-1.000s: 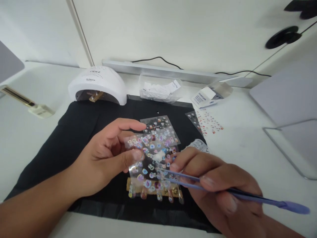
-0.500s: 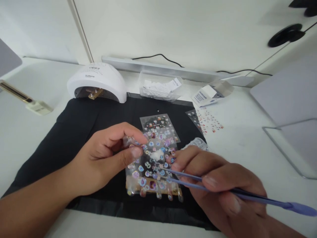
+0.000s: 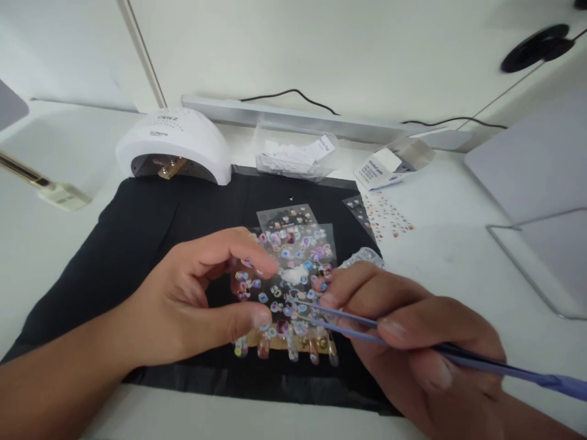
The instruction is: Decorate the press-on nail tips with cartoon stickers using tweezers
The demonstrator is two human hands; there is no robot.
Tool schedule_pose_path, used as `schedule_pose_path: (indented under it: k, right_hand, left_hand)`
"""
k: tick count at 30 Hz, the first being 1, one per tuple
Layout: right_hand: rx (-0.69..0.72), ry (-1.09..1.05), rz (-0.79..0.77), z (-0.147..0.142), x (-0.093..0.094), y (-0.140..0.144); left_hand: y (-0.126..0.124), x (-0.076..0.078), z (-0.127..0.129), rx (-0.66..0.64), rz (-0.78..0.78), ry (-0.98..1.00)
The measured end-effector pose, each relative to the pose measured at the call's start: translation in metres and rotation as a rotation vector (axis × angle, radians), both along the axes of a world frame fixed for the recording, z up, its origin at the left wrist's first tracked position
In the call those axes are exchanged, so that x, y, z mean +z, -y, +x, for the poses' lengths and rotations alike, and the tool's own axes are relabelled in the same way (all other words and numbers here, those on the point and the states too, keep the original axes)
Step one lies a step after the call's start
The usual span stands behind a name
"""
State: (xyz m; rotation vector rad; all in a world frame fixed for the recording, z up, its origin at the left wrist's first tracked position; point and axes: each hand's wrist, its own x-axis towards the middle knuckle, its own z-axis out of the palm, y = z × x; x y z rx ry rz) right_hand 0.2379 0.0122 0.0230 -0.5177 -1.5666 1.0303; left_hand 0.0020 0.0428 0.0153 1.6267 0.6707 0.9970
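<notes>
The left hand [image 3: 192, 299] pinches a clear plastic sheet of tiny shiny stickers [image 3: 287, 275] between its thumb and first finger, holding the sheet by its left edge. The right hand [image 3: 408, 342] grips thin purple tweezers [image 3: 413, 342] — the thumb and fingers are closed around the two arms. The tweezer tips touch the sticker sheet near its middle, just right of the left thumb. The long purple back end sticks out past the right hand, toward the right edge of the view.

Just under both hands lies a row of painted fake nails on a tan strip [image 3: 287, 347]. The held sheet covers part of it. Behind the held sheet, a little farther from the hands, lies a second sticker sheet with a dark backing [image 3: 287, 217]. All of this sits on a black cloth mat [image 3: 137, 232] spread on the white worktop [image 3: 458, 256].

Just behind the right hand's fingers, a crinkly clear plastic bit [image 3: 364, 256] peeks out. Farther right of it — half on the mat, half off — is a sheet of small red stickers [image 3: 387, 221].

Far behind the left hand stands a white dome-shaped nail lamp [image 3: 174, 143]. Behind the hands in the middle is a clear plastic box with white paper pieces [image 3: 296, 156]. Right of that lies a small white box with blue print [image 3: 380, 171].
</notes>
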Motion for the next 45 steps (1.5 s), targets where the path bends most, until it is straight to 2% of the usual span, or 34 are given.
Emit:
schedule_pose_path:
  k: [2,7,13,18,24,30,32,39,45]
  right_hand:
    - [-0.013,-0.005,0.016,-0.001,0.001,0.0]
    - [-0.011,-0.012,0.041,-0.003,0.004,0.0]
    - [-0.003,0.037,0.118,0.001,0.002,0.002]
    - [0.005,0.064,0.074,0.002,0.002,0.005]
    - [0.033,0.067,0.076,0.004,0.002,0.004]
    - [0.019,0.064,0.113,0.0,0.003,0.0]
    - [0.005,0.061,0.131,-0.002,0.004,0.0]
    - [-0.117,0.097,0.098,0.002,-0.002,0.012]
    - [-0.09,0.017,0.124,0.001,-0.003,0.007]
  left_hand:
    - [0.001,-0.001,0.0,-0.004,0.011,-0.006]
    - [0.006,-0.002,0.004,-0.031,-0.089,0.039]
    - [0.01,0.001,0.009,0.062,-0.077,0.068]
    - [0.012,0.001,0.011,0.057,-0.115,0.069]
    - [0.015,0.003,0.016,0.124,-0.143,0.114]
    - [0.018,0.0,0.017,-0.003,-0.324,0.192]
    - [0.018,-0.001,0.018,0.0,-0.353,0.209]
    - [0.023,-0.001,0.025,0.158,-0.192,0.149]
    - [0.028,-0.008,0.022,0.083,-0.152,0.115]
